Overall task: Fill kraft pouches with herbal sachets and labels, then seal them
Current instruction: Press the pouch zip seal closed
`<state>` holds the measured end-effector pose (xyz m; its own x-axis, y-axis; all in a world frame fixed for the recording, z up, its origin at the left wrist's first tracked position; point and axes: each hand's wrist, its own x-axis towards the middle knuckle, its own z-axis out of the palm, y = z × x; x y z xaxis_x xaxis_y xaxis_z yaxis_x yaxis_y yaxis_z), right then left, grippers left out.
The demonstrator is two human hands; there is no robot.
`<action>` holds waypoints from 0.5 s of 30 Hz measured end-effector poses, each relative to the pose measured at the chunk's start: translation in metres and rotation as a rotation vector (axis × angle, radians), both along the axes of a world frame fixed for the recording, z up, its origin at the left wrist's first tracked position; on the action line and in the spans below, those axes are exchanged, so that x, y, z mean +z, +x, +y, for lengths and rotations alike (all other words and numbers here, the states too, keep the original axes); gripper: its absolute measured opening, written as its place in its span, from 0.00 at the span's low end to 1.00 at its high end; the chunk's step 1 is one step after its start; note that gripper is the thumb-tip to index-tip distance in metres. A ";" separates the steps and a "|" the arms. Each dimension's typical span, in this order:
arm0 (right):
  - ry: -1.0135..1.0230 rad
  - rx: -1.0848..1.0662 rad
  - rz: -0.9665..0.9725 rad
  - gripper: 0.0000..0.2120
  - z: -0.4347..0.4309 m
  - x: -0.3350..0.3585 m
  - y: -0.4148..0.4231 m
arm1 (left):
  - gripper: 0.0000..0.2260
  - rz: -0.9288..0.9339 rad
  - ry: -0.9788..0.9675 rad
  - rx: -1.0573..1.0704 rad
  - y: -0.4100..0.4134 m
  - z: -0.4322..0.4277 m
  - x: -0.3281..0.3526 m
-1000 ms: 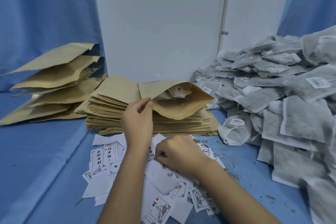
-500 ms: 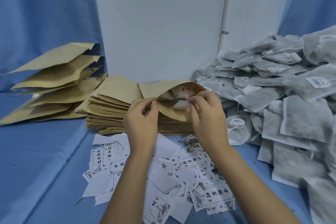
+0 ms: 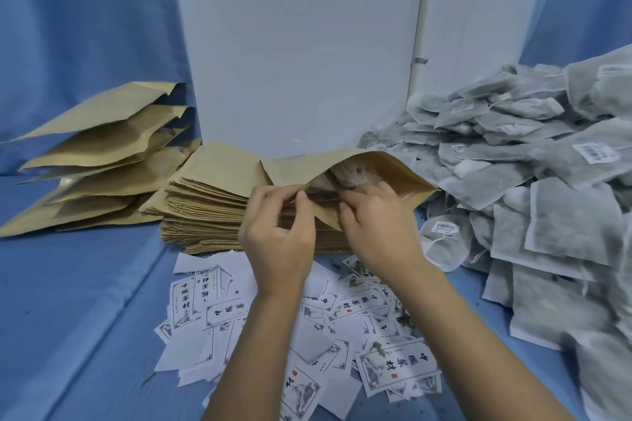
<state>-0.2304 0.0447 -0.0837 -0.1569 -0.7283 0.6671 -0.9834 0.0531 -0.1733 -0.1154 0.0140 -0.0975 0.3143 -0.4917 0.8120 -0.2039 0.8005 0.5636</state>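
My left hand [image 3: 277, 232] and right hand [image 3: 376, 232] (fingers curled) both pinch the front lip of the brown kraft paper pouch [image 3: 297, 167] — its mouth gaping.

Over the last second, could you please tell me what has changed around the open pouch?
The right hand left the loose labels, rose to the open pouch and now grips its front lip, fingers inside. The left hand still pinches that lip; the pouch stack and sachet pile are unchanged.
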 end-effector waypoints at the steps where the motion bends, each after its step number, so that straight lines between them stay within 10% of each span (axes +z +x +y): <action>1: 0.027 0.022 -0.007 0.15 0.000 0.000 0.000 | 0.04 0.006 0.002 0.002 0.000 0.000 -0.001; 10: 0.220 -0.020 0.043 0.20 0.001 -0.002 0.003 | 0.04 0.011 0.021 -0.002 -0.002 0.000 -0.004; 15: -0.223 0.195 -0.323 0.17 0.006 0.003 0.013 | 0.06 -0.027 0.129 -0.092 -0.003 -0.004 0.002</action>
<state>-0.2174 0.0509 -0.0807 -0.2566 -0.6090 0.7505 -0.8649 -0.2019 -0.4595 -0.1185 0.0100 -0.0959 0.2421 -0.6186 0.7475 -0.1489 0.7376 0.6586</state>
